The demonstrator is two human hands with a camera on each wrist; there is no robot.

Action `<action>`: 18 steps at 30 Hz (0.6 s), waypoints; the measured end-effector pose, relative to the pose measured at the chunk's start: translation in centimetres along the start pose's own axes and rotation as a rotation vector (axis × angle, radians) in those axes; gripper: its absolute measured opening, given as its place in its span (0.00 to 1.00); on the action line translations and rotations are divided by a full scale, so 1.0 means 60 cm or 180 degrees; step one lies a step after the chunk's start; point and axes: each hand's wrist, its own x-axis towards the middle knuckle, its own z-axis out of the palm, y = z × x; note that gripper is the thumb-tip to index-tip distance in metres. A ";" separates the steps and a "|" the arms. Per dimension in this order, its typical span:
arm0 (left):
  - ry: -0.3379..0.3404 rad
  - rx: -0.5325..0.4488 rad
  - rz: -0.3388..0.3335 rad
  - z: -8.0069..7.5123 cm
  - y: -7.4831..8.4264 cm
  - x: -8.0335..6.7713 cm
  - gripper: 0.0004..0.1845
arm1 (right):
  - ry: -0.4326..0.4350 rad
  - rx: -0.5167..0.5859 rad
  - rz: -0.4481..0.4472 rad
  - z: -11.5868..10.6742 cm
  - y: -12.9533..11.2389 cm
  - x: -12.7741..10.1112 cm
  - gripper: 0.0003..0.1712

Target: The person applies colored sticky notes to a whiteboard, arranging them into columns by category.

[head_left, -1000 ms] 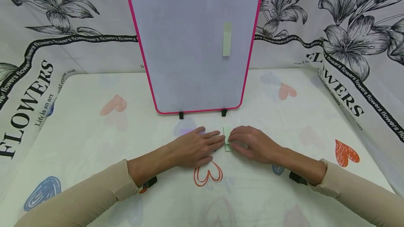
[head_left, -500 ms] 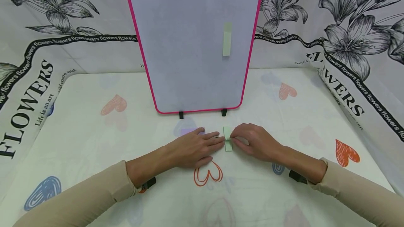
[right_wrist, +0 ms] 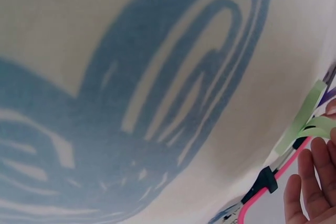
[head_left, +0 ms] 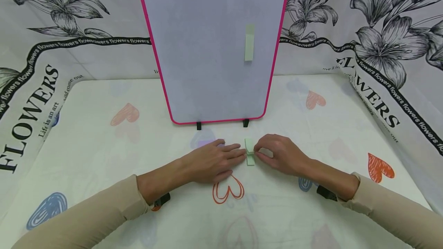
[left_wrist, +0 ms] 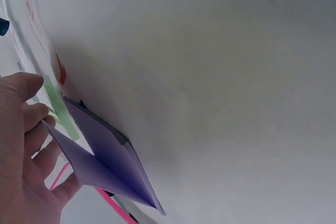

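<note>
A narrow pale green pad of sticky notes (head_left: 250, 160) lies on the table between both hands. My right hand (head_left: 285, 155) pinches the edge of its upper sheet between thumb and fingertips; that sheet curls up off the pad in the right wrist view. My left hand (head_left: 211, 162) rests flat from the left, fingers spread, fingertips right at the pad's left edge. Under and beside the left palm stands a purple sticky note pad (left_wrist: 118, 156), its top leaf bent upward; the hand mostly hides it in the head view.
A whiteboard (head_left: 207, 49) with a pink frame stands behind the hands on black feet (head_left: 199, 126). One green sticky strip (head_left: 249, 43) clings to its right side. The tablecloth (head_left: 86, 145) has printed hearts, and a flower-patterned cloth (head_left: 398, 18) hangs behind.
My right fingers have closed on the green sheet's edge and drawn slightly back to the right, lifting it from the pad. My left hand has stayed nearly still.
</note>
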 end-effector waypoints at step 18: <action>-0.0059 -0.0006 0.0073 -0.002 0.000 0.011 0.26 | -0.0097 0.0148 0.0152 -0.004 0.001 0.000 0.06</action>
